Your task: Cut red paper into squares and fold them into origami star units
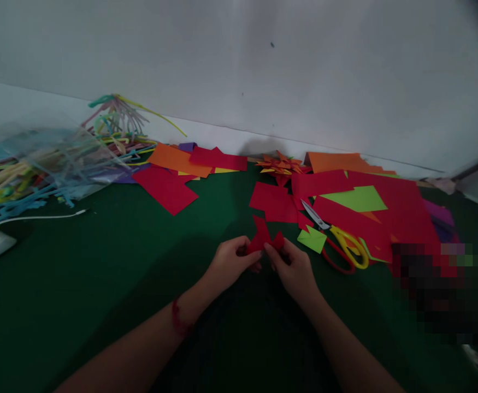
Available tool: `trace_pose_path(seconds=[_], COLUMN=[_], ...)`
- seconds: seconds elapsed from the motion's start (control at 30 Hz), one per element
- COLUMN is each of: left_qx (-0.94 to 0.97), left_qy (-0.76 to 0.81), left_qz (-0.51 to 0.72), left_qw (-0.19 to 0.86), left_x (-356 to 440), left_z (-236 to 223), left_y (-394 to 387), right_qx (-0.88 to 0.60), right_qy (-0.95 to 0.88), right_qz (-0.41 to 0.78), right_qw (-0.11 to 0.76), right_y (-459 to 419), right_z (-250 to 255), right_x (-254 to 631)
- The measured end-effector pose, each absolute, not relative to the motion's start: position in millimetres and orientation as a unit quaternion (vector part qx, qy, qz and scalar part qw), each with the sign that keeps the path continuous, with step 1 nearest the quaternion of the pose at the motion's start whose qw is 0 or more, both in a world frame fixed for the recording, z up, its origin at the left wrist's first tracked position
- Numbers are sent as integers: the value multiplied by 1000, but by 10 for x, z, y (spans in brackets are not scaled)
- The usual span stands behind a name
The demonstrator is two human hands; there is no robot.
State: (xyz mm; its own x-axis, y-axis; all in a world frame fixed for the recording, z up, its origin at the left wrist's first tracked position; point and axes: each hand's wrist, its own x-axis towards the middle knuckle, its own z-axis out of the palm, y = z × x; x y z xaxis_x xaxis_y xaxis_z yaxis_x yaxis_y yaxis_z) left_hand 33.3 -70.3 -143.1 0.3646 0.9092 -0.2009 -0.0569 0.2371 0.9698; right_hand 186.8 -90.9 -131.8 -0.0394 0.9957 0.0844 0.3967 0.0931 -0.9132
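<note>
Between my two hands is a small folded piece of red paper (260, 234), its pointed corners sticking up. My left hand (232, 259) pinches its left side with thumb and fingers. On the other side, my right hand (294, 267) grips the right part, thumb near the middle fold. Just right of my right hand lie a folded light-green paper piece (312, 239) and scissors with yellow and red handles (347, 245). Beyond my hands, red paper pieces (273, 202) lie flat on the green table (160, 305).
A spiky orange paper shape (280, 162) stands near the white wall (239, 65). Red and orange sheets (402, 207) pile up at right; more paper (169, 191) lies left of centre. Colourful pipe cleaners (118, 117) and a clear plastic bag (66, 147) are far left, beside a white cable (42, 217).
</note>
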Motion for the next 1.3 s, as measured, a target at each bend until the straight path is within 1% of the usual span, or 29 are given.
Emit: trace_pose_path(seconds=[0.3, 0.5, 0.6, 0.77, 0.9, 1.07, 1.3], left_qx=[442, 438, 461, 554, 564, 528, 509], left_qy=[457, 449, 452, 432, 412, 428, 411], left_qz=[369, 323, 315, 316, 314, 342, 366], left_qw=[678, 709, 696, 638, 644, 649, 662], left_x=[356, 341, 334, 308, 302, 314, 304], left_z=[-1381, -1363, -1356, -1355, -1352, -1345, -1403], left_y=[-707, -696, -711, -727, -718, -708, -687], right_qx=[-561, -556, -550, -540, -541, -545, -548], right_qy=[-599, -593, -597, -617, -629, -600, -607], right_qz=[401, 414, 426, 431, 433, 469, 457], right_qw=[408, 410, 400, 375, 353, 351, 350], right_y=[-904, -868, -858, -877, -892, -871, -855], right_z=[-1297, -1341, -1324, -1277, -1259, -1235, -1248], right_x=[1878, 1948, 1982, 1993, 1958, 1953, 1986])
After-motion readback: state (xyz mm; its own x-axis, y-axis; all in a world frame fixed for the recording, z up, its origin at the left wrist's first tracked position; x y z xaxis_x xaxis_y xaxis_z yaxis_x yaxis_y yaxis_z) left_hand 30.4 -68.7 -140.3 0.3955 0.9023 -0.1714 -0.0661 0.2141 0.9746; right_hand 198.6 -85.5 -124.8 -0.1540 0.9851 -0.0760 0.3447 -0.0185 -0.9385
